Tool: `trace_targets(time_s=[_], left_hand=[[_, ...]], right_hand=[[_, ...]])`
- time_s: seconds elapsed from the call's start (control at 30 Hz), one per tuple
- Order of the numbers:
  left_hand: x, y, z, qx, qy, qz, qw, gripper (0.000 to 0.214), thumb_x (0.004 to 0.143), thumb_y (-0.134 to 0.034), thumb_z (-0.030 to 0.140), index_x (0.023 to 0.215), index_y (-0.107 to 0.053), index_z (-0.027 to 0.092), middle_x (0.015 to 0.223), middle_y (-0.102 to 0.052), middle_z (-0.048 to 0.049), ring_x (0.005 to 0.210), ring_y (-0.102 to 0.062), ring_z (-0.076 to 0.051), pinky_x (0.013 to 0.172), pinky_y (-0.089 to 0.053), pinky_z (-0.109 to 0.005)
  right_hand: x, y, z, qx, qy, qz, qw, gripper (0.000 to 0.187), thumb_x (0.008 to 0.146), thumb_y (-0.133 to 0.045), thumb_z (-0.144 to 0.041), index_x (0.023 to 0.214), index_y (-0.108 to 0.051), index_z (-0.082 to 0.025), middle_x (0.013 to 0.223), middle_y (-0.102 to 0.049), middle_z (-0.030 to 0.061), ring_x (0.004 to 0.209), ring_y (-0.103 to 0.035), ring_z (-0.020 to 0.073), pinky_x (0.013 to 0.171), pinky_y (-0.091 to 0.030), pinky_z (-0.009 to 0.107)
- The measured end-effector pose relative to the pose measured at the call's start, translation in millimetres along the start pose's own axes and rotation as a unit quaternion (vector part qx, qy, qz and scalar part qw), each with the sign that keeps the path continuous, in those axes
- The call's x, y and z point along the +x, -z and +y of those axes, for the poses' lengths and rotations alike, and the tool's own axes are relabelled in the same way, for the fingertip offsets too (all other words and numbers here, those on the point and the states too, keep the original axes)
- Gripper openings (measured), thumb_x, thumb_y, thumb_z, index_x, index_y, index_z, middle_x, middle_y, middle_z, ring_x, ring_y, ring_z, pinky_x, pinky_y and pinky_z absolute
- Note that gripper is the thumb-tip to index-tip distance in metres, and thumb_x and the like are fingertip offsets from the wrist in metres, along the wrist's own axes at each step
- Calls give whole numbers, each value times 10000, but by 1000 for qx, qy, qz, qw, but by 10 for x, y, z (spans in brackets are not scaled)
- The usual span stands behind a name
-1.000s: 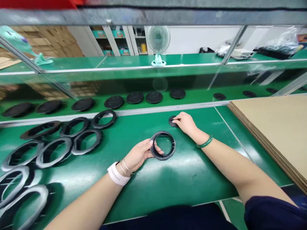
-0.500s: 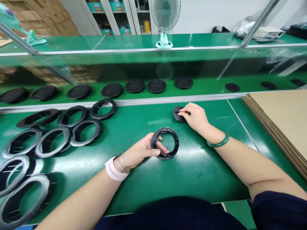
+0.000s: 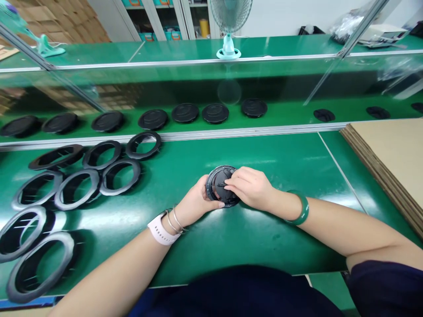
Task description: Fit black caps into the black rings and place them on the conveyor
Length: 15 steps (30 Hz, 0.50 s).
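Note:
A black plastic ring (image 3: 215,175) lies on the green mat (image 3: 264,237) in front of me. My left hand (image 3: 194,202) grips its left rim, thumb along the near edge. My right hand (image 3: 249,187) is closed on a small black disc (image 3: 227,188) and presses it into the ring's opening. Most of the disc is hidden under my fingers.
Several black rings (image 3: 92,174) lie spread over the left of the mat. A row of black round lids (image 3: 185,112) rests on the belt behind a metal rail. A stack of cardboard sheets (image 3: 393,149) sits at the right. A small fan (image 3: 228,26) stands on the far shelf.
My right hand picked the small disc off the mat at the far right and carried it left into the ring held by my left hand.

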State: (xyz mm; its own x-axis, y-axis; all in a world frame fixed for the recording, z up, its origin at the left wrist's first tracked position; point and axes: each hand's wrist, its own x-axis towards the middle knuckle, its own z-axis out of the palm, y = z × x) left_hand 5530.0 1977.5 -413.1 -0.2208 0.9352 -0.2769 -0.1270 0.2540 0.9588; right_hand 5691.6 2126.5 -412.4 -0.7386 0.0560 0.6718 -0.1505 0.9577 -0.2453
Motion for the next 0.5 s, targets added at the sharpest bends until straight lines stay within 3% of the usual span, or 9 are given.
trace_targets(time_s=[0.17,0.5], left_hand=[[6,21,-41,-1,-13,-29,999,824,607,-899,223,1300,-452,204,1366,-571,-116,1279,-552,-302,1041,-490,-424],[38,20,-20,-4,17,-18,1000,685,575,-901,205,1123,-491,183,1053,-669,-37,985,-664,-212,869,-546,-361]], right_hand=[[11,47,-25,-9,58,9,998,164,999,-532,-152,927,-679,-138,857,-649,80,768,-568,180,690,-499,313],[-14,25,12,-23,66,-79,994,213,1016,-479,-145,896,-655,-152,843,-625,77,784,-577,185,698,-488,323]])
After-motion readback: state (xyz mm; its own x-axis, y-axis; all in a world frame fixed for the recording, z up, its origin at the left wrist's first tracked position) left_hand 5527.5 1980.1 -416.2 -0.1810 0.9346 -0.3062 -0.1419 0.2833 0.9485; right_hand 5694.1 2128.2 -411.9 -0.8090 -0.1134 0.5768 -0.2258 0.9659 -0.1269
